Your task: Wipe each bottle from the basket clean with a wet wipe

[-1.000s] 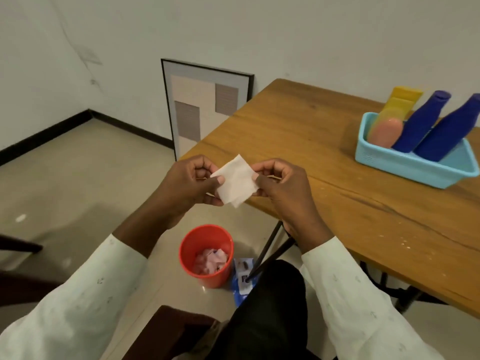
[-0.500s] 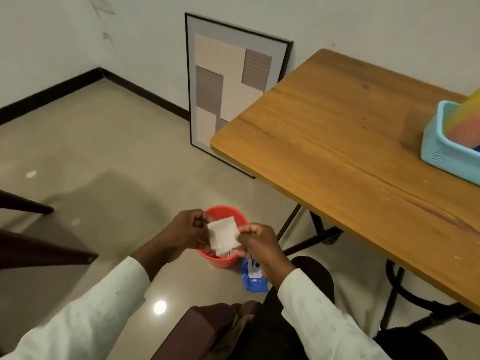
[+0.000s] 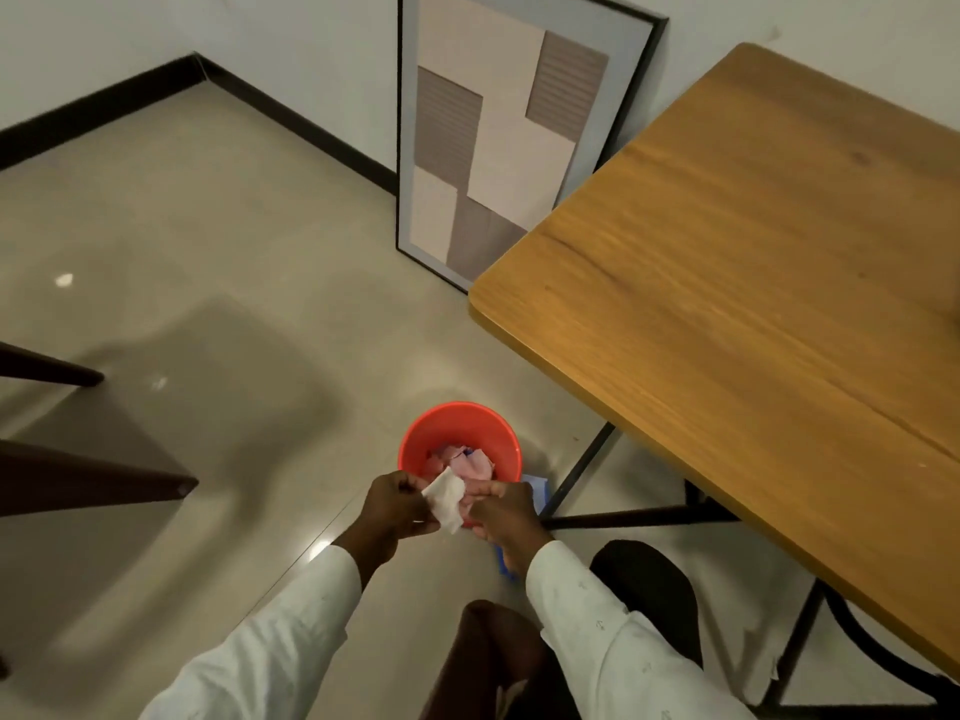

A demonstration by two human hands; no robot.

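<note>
A crumpled white wet wipe (image 3: 444, 498) hangs just over the near rim of a red bin (image 3: 457, 428) on the floor. My left hand (image 3: 392, 509) pinches the wipe's left side. My right hand (image 3: 501, 511) sits close against its right side, fingers curled; whether it still grips the wipe I cannot tell. The bin holds several used pinkish wipes (image 3: 467, 465). The basket and its bottles are out of view.
A wooden table (image 3: 753, 283) fills the right, with black metal legs (image 3: 587, 470) beside the bin. A blue wipe packet (image 3: 537, 491) lies on the floor behind my right hand. A framed picture (image 3: 498, 132) leans on the wall. Dark chair parts (image 3: 78, 478) jut in from the left.
My head has tilted further down, so the basket has left the view. Both hands have carried the wipe down from table height to the bin's rim, and the wipe is now crumpled.
</note>
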